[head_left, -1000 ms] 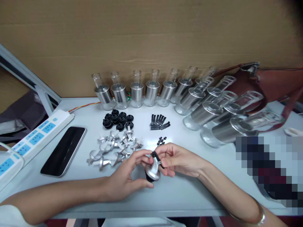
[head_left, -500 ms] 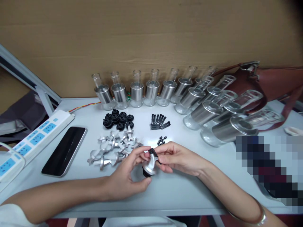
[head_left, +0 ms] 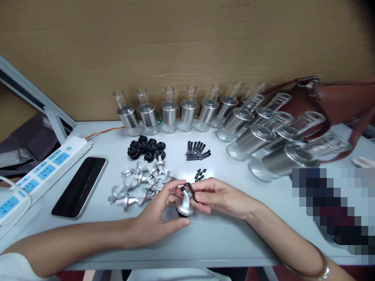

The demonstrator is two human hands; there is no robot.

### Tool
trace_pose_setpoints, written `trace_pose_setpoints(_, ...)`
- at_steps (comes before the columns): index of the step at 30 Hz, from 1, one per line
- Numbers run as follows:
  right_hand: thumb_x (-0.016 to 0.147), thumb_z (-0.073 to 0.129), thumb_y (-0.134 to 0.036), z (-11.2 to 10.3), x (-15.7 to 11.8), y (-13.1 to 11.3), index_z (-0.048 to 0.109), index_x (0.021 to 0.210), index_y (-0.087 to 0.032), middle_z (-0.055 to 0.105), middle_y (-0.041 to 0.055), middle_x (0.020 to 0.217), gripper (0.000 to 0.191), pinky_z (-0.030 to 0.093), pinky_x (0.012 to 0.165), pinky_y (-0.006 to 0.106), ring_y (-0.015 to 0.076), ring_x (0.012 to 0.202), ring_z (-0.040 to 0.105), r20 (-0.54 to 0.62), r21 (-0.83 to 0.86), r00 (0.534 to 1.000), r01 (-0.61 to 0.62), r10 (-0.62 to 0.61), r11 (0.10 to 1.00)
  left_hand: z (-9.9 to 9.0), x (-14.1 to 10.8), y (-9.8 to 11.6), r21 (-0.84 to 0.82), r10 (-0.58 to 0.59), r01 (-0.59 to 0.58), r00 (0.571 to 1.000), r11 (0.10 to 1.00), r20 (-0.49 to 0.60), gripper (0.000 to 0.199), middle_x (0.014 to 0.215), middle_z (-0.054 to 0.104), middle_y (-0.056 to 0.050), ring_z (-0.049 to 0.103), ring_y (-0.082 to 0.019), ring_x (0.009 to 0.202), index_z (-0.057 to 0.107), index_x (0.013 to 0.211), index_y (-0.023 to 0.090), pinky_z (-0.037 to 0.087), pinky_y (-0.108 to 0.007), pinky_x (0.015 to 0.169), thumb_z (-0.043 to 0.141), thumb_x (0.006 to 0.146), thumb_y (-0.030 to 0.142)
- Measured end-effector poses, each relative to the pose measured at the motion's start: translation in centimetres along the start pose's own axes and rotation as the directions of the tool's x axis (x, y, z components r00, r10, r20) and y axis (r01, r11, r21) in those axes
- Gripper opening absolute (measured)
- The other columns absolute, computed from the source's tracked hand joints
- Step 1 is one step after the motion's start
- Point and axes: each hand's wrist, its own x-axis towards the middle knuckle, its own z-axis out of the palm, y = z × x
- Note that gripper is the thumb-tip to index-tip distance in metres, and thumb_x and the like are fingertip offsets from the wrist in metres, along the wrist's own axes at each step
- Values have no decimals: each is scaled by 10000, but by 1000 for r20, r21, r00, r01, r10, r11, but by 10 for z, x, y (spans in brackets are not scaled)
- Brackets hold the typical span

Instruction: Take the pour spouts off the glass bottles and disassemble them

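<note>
My left hand [head_left: 159,218] holds a silver metal bottle pourer [head_left: 184,205] with a black stopper at its base, tilted slightly above the table. A small black tip shows on the spout. My right hand [head_left: 213,195] pinches a thin black lever [head_left: 191,191] at the spout's side; its upper end arches over the tip. Behind my left hand lie loose silver pourer spouts [head_left: 142,179] in a heap. Beyond them sits a cluster of black ribbed stoppers [head_left: 143,146]. Past my right hand are several black levers [head_left: 196,150] and small black tips [head_left: 199,174].
Glass bottles with steel sleeves [head_left: 169,113] line the back and right of the table. At the left lie a phone [head_left: 79,187] and a white power strip [head_left: 43,175]. A brown bag [head_left: 336,103] rests behind the right-hand bottles; cardboard [head_left: 175,47] stands behind.
The black lever has swung up and away from the spout, so the spout's tip now shows. My right hand has shifted slightly left; the pourer stays in my left hand.
</note>
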Motion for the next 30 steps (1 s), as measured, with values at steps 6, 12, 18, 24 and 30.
trace_pose_setpoints(6,877,668,-393,0,0,2,678,1042,-95,403,-49,644,341,212,545,250,53,544,311,45,97,999,14,-18,995,0,0,0,-47,7,-6,1000,999,14,633,1049,556,-17,570,-166,1006,309,1350,306,430,-308,927,669,842,192)
trace_pose_setpoints(12,887,656,-391,1,1,3,671,1057,-101,389,-58,625,337,205,539,248,55,540,297,36,74,999,18,-21,997,0,-2,-2,-97,8,-5,1000,995,29,642,1057,507,1,554,-143,999,292,1358,341,431,-290,921,654,859,165)
trace_pose_setpoints(18,883,661,-385,1,3,5,655,1104,-99,410,-61,606,362,222,543,247,56,532,318,9,34,1000,18,-18,999,-1,-2,-5,-164,-7,12,1000,986,28,589,1083,506,-14,538,-165,1036,297,1342,333,412,-320,946,638,880,202)
trace_pose_setpoints(24,867,676,-394,0,3,7,655,1064,-102,385,-63,613,353,211,535,244,58,541,299,-6,58,1000,6,-6,998,-2,-1,-2,-177,-79,84,996,981,33,635,1098,519,-30,534,-191,1046,314,1369,309,413,-334,936,671,850,227)
trace_pose_setpoints(30,843,690,-433,1,1,4,640,994,-102,428,-62,596,367,224,536,242,59,526,335,-59,5,998,-26,26,1000,-2,-1,-3,-197,-43,41,999,980,-4,529,1029,490,12,525,-150,990,413,1277,333,408,-299,933,686,841,210)
